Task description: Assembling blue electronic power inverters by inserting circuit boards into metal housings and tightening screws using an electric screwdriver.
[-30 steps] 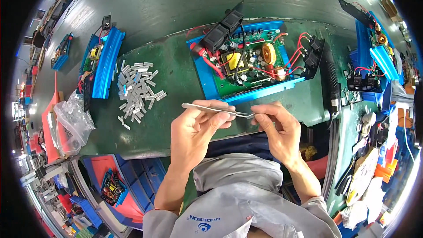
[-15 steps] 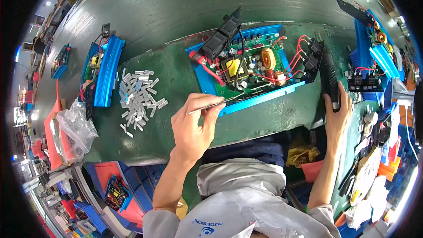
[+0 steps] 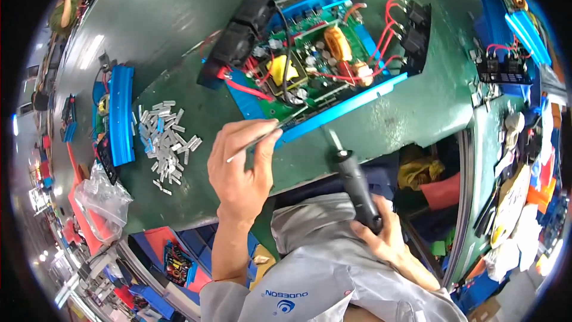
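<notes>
My left hand (image 3: 237, 173) is closed in a pinch on thin metal tweezers (image 3: 255, 143), their tips at the near edge of a green circuit board (image 3: 283, 109). That board sits in a blue metal housing (image 3: 348, 109) with a yellow transformer (image 3: 280, 71), a copper coil (image 3: 338, 43) and red wires. Black fans (image 3: 241, 39) lean at its left; a black end panel (image 3: 420, 39) with sockets stands at its right. In my right hand (image 3: 384, 232) is a black electric screwdriver (image 3: 357, 185), its bit pointing up toward the housing's near wall, apart from it.
A pile of small silvery metal strips (image 3: 168, 143) lies left of the housing. Farther left are another blue housing (image 3: 122, 113) and a clear plastic bag (image 3: 104, 200). More blue units (image 3: 527, 39) stand at the far right. The green bench (image 3: 417, 116) ends before my lap.
My right hand has brought the screwdriver from the bench's right side to in front of the housing. The tweezers remain at the board's near edge. The whole view has shifted slightly.
</notes>
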Demonstrator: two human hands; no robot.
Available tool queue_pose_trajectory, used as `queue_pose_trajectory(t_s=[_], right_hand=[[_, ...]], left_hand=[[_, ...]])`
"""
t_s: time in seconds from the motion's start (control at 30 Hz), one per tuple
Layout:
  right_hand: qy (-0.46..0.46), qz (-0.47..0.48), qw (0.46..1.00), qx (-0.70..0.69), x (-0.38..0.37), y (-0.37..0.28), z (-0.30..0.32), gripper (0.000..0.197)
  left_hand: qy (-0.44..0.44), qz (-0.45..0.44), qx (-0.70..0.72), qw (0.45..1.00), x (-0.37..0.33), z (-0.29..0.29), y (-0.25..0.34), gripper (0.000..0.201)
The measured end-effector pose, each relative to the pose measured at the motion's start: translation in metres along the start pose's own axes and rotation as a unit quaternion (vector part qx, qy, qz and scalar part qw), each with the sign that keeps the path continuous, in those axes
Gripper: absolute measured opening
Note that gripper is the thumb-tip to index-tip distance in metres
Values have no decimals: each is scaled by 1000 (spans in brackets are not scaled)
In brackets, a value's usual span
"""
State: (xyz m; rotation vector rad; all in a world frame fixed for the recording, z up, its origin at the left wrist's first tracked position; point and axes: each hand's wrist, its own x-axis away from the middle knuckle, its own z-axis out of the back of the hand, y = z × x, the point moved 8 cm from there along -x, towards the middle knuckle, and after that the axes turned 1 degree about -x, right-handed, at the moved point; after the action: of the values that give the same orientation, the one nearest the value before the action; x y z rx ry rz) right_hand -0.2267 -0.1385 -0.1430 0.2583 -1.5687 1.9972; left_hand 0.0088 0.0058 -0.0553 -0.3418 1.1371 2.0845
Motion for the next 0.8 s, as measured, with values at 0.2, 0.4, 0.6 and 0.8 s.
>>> queue_pose_trajectory(t_s=[0.2,0.4,0.6,0.8], right_hand=[[-92,-4,995,-27,-9,-1,-10,43],[-15,65,997,-28,-13,5,-16,69],[1,66,998,-2,-18,-3,-13,68],[-96,-28,977,-190,-20,9,-23,76]], left_hand=[[-4,-16,-7,1000,-1,-3,3,22],[-14,-18,-9,1000,-1,-6,1,24],[-13,-8,-1,1000,-3,-5,1,26],[-37,6,4,999,-1,-4,0,21]])
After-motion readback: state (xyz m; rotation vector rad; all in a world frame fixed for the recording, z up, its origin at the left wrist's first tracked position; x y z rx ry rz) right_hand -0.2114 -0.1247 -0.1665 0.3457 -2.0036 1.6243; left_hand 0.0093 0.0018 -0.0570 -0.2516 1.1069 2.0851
